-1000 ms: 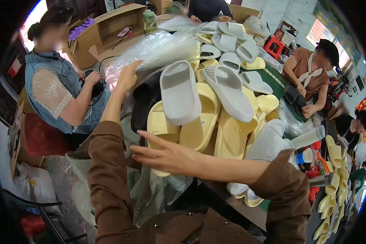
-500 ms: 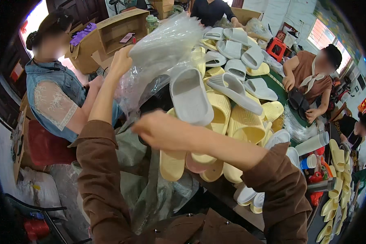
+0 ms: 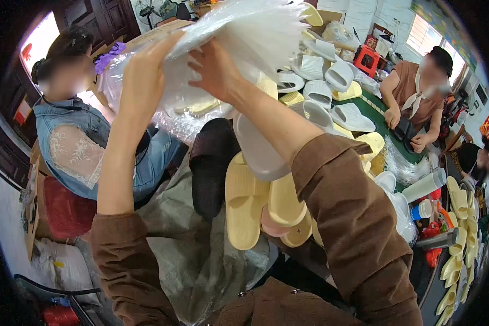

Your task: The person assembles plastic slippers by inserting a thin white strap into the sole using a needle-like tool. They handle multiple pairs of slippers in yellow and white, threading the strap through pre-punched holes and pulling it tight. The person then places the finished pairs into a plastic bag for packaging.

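A thick bundle of clear plastic bags is raised at the far side of the pile. My left hand grips its near left edge, the fingertips partly hidden by the film. Against the underside of the bundle is my right hand, its fingers spread apart and holding nothing I can see. Below my arms lie a black slide slipper, a yellow slide slipper and a grey slide slipper. My right forearm crosses over part of the heap.
More grey and yellow slippers are heaped on the green table. One person sits close on my left; another handles dark slippers across the table. A tumbler and rows of yellow slippers stand at right.
My right hand has risen from above the slippers to the plastic bags, and its fingers have spread. The bundle is lifted higher and bent over, uncovering the black slipper.
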